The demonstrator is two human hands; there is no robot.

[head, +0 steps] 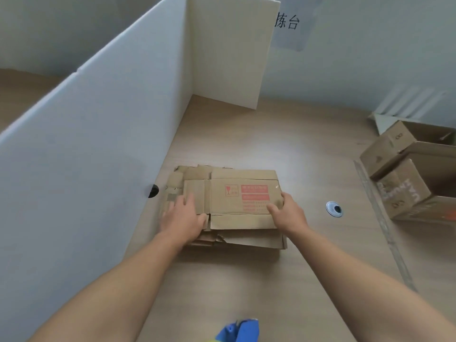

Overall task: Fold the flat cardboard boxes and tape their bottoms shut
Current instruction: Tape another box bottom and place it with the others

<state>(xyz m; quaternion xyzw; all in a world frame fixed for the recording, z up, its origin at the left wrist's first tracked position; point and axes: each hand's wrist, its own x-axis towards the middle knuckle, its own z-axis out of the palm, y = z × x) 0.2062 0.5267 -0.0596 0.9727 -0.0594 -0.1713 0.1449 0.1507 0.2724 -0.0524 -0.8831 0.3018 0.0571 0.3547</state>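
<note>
Beside the white corrugated partition [98,144], a creased stack of flat cardboard boxes [243,219] lies on the wood-grain worktop [246,280]; the left hand [182,218] presses it with straight fingers, while the right hand [288,213] grips the top box's right edge.

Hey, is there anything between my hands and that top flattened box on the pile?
No, nothing visible. Your left hand and right hand both rest on the top flat box, at its left and right ends, on the stack beside the white partition.

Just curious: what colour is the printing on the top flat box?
Red printing on the brown top flat box; head view.
</note>
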